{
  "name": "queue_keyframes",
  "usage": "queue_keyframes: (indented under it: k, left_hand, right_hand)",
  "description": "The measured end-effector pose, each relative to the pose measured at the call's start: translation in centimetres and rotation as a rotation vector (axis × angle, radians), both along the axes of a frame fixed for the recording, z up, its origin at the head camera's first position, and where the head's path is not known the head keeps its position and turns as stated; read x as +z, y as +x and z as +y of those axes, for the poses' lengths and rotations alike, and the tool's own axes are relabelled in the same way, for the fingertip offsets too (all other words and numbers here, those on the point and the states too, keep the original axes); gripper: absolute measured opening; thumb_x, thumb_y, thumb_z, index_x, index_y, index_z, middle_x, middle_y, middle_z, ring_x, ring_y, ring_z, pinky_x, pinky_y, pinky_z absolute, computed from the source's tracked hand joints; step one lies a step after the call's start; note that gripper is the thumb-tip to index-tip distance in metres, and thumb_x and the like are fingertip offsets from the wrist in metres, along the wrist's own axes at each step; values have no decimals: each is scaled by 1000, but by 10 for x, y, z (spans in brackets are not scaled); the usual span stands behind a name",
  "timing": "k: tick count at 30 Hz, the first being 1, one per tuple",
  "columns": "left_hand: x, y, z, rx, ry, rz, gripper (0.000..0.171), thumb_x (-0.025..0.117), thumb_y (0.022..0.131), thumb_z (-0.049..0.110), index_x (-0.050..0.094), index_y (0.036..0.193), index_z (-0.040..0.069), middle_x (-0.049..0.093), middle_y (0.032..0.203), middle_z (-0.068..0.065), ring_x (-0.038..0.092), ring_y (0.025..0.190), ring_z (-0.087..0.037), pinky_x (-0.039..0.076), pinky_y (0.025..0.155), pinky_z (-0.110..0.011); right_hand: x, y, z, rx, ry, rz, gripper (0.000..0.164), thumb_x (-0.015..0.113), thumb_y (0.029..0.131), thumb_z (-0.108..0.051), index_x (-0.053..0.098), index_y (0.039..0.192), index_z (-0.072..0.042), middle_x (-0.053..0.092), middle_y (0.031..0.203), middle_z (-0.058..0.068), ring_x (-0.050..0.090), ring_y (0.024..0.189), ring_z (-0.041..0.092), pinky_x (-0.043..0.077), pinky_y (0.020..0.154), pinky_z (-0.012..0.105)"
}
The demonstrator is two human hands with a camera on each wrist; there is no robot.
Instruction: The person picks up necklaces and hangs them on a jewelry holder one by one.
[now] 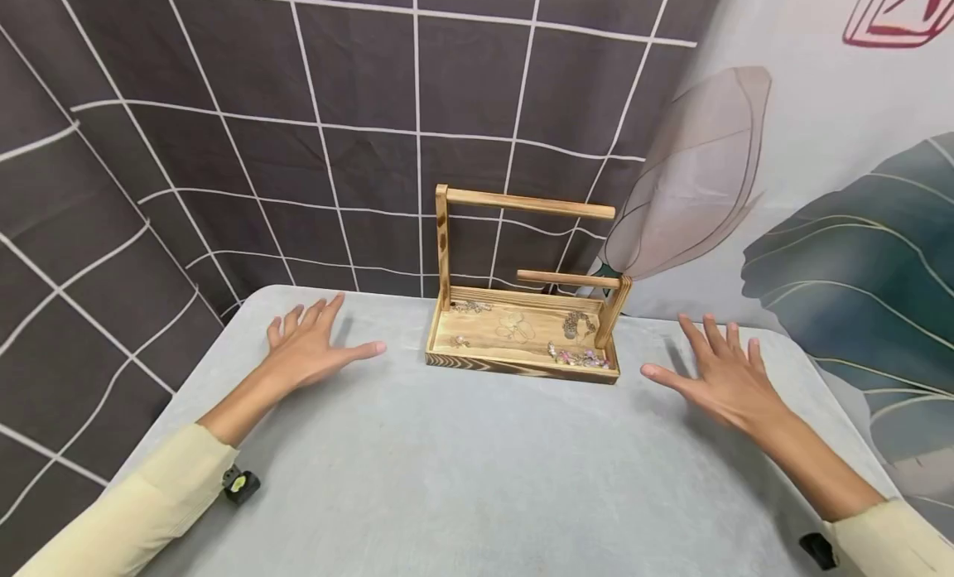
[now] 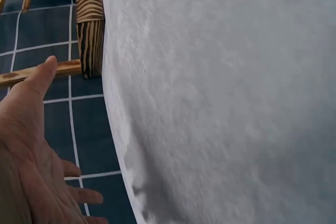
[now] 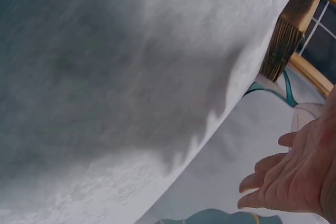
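Observation:
A wooden jewelry stand [image 1: 522, 367] with a shallow tray base and two horizontal bars stands at the back of the table. Inside its tray lie a dark chain bracelet [image 1: 572, 324], a piece with pink and purple beads [image 1: 577, 358], a thin fine chain [image 1: 514, 327] and small silvery pieces [image 1: 471, 306]. To the left of the stand, my left hand [image 1: 309, 345] hovers over the table with fingers spread, holding nothing. My right hand [image 1: 726, 378] is on the stand's other side, likewise spread and bare. Both hands are apart from the stand.
A pale grey cloth covers the table [image 1: 462, 469]. Behind it hangs a dark curtain [image 1: 358, 80] with a white grid, joining a light curtain [image 1: 805, 113] with leaf prints on the right. Black wrist devices sit at the left cuff [image 1: 240, 484] and right cuff [image 1: 818, 550].

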State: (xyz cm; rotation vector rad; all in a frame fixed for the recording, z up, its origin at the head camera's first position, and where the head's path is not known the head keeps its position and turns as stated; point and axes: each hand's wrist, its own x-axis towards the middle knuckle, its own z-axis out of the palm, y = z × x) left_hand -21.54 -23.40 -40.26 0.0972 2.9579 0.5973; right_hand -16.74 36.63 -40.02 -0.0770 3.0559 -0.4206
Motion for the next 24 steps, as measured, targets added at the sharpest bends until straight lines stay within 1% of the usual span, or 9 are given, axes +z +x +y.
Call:
queue_keyframes:
  k: [4,7,8,11,13,15,16,19,24]
  left_hand:
    - [-1,-4,6,-5,36,-22,130,64,90,92,19,181,12,31,180,-32,28,160,-63,26,122,-82]
    - [-2,-7,14,-11,64,-38,126,63,92,91,23,180,10,38,176,-33,38,154,-61,35,115,-76]
    - [-2,-8,17,-14,77,-41,124,63,93,90,25,179,9,40,174,-32,39,153,-61,37,115,-76]
    - [-2,-11,25,-22,116,-53,119,63,95,87,29,178,9,42,174,-31,39,156,-62,36,119,-78]
    - [-1,-12,29,-27,145,-59,116,63,96,85,31,177,8,45,172,-31,39,158,-61,34,122,-81]
    - [-2,-13,32,-30,165,-61,112,63,98,83,34,176,7,50,169,-30,42,157,-58,32,125,-83]
    - [-2,-13,33,-31,178,-65,111,63,98,82,35,175,7,52,167,-30,43,157,-56,32,126,-84]
    - [-3,-15,38,-36,215,-75,105,62,101,79,38,173,6,59,159,-29,52,152,-50,39,128,-79]
    - [-2,-17,46,-34,252,-70,93,60,107,71,45,168,2,66,149,-30,63,142,-45,54,120,-66]
  right_hand:
    - [2,-3,-10,27,4,-9,116,59,102,-81,15,181,-7,11,180,43,4,164,74,3,130,94]
    - [4,-5,-20,49,21,-21,115,58,102,-81,21,179,-4,19,179,42,12,163,74,10,132,92]
    - [4,-6,-23,58,29,-24,115,58,102,-81,23,179,-3,22,178,42,14,163,73,12,133,91]
    - [7,-8,-33,80,61,-24,112,55,103,-82,31,175,0,33,175,40,28,160,70,28,129,89]
    - [9,-9,-39,93,71,-13,109,54,103,-82,38,172,0,39,172,39,37,157,67,38,123,89]
    - [11,-10,-44,103,73,-3,105,54,103,-82,44,170,-1,44,170,37,45,153,64,46,116,88]
    - [12,-10,-46,109,66,5,103,54,104,-82,47,169,-2,47,169,37,48,152,63,48,115,87]
    - [13,-10,-54,132,48,35,96,56,104,-79,54,165,-4,54,166,34,53,149,60,50,115,84]
    - [13,-11,-67,189,36,73,85,58,106,-75,64,157,-7,68,153,28,64,140,55,56,111,77]
